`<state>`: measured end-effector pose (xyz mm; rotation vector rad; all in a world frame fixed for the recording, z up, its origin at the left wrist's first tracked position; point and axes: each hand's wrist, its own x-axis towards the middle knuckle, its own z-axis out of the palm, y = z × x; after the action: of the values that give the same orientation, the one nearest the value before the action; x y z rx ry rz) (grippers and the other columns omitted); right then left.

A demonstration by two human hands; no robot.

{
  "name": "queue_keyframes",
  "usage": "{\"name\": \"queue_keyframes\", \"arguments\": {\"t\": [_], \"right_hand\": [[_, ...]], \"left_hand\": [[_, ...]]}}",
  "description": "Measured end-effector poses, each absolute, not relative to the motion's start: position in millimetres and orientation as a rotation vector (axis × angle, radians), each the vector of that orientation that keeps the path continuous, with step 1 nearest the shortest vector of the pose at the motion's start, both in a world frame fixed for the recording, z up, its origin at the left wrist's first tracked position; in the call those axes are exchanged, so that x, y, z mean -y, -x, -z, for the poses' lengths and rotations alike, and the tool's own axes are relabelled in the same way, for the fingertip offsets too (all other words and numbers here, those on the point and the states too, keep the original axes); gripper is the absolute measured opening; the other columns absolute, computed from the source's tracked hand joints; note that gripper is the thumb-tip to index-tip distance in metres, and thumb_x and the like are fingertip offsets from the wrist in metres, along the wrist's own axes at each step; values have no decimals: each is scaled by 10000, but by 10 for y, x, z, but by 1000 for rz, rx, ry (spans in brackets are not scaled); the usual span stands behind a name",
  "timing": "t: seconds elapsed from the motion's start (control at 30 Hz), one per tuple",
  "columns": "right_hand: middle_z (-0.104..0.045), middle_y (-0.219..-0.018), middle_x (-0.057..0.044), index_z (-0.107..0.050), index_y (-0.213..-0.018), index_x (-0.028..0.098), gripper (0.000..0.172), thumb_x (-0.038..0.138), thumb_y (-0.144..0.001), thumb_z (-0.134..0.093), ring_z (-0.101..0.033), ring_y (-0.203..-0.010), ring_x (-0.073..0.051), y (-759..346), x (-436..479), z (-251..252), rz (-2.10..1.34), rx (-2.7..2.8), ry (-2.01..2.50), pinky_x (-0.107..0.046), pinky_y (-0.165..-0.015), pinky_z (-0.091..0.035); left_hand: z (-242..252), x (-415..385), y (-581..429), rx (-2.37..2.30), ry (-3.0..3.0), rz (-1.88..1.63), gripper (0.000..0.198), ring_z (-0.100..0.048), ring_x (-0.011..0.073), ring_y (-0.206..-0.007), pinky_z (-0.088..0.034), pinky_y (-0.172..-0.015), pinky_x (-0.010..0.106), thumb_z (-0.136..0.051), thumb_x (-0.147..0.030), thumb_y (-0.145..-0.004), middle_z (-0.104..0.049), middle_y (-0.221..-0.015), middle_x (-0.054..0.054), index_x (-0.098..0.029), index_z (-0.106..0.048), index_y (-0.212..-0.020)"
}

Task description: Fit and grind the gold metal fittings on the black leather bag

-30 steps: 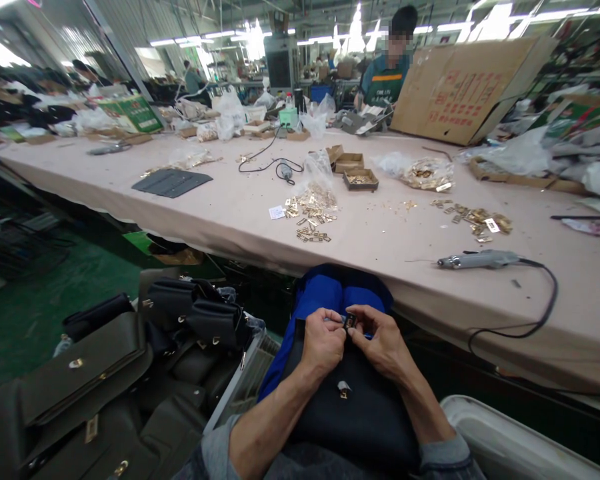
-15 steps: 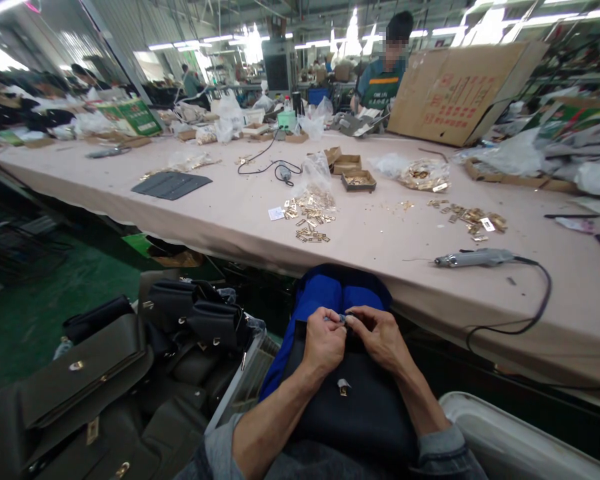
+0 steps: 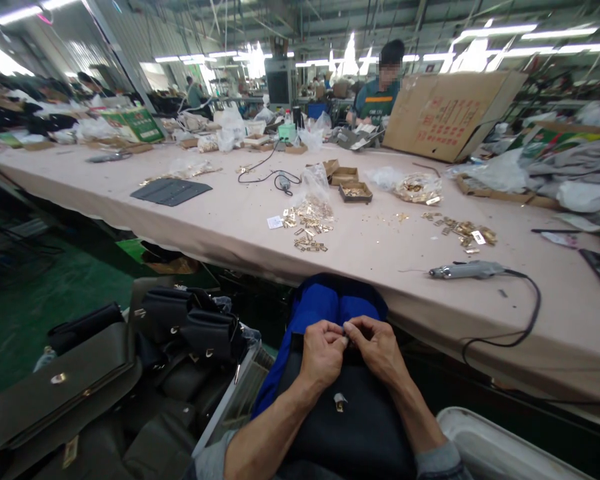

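A black leather bag (image 3: 353, 427) lies across my lap, over blue cloth (image 3: 325, 303), with a small metal clasp (image 3: 339, 402) on its flap. My left hand (image 3: 321, 351) and my right hand (image 3: 375, 350) meet at the bag's top edge. Both are closed in a pinch, fingertips touching around a small fitting that I cannot make out. Just beyond them runs the front edge of a long pink table (image 3: 240, 233).
Gold metal fittings (image 3: 307, 223) lie in heaps on the table, with a corded power tool (image 3: 467, 270) at the right and small cardboard trays (image 3: 355, 192) behind. Dark bags (image 3: 190, 327) are piled at my left. A white bin (image 3: 500, 450) stands at my right. A person (image 3: 380, 93) works across the table.
My view has tilted up slightly. My fingers have closed together over the small dark fitting that showed between them a second ago.
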<state>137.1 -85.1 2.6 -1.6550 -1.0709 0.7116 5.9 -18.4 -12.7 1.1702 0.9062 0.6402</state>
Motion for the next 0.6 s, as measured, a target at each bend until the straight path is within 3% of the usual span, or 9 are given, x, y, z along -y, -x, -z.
{"name": "queue_keyframes", "arguments": {"t": [0.1,0.23,0.4,0.6], "right_hand": [[-629,-697,-26,-690,-733,186,364,457,-954,-589,-578,-658,-190,-1328,822,-95,-515,1167,1713,-285,-644,-414],[-587,-678,-24,-641,-685,195,402,466,-972,-563,-558,-646,-189,-1290,768,-111,-396,1180,1669,-285,-629,-404],[-594,-697,-36,-664,-709,202,390,485,-962,-580,-569,-647,-196,-1239,725,-114,-369,1212,1637,-294,-630,-421],[-567,-597,-33,-649,-607,190,522,602,-919,-578,-507,-570,-185,-1337,640,-93,-527,1135,1744,-291,-566,-364]], "left_hand": [[135,216,-78,-887,-1212,-706,279,-561,118,-451,-357,-415,169,-785,-340,-751,-680,-632,55,-119,-646,-850],[121,216,-71,-792,-1276,-620,417,-545,138,-400,-348,-358,183,-640,-513,-883,-668,-610,64,-104,-695,-943],[27,169,-60,-786,-1336,-636,543,-453,134,-342,-290,-348,205,-577,-625,-884,-505,-421,19,-132,-694,-688],[-10,86,-81,-821,-1440,-689,465,-583,205,-566,-450,-539,270,-660,-533,-814,-621,-562,69,-160,-653,-537]]}}
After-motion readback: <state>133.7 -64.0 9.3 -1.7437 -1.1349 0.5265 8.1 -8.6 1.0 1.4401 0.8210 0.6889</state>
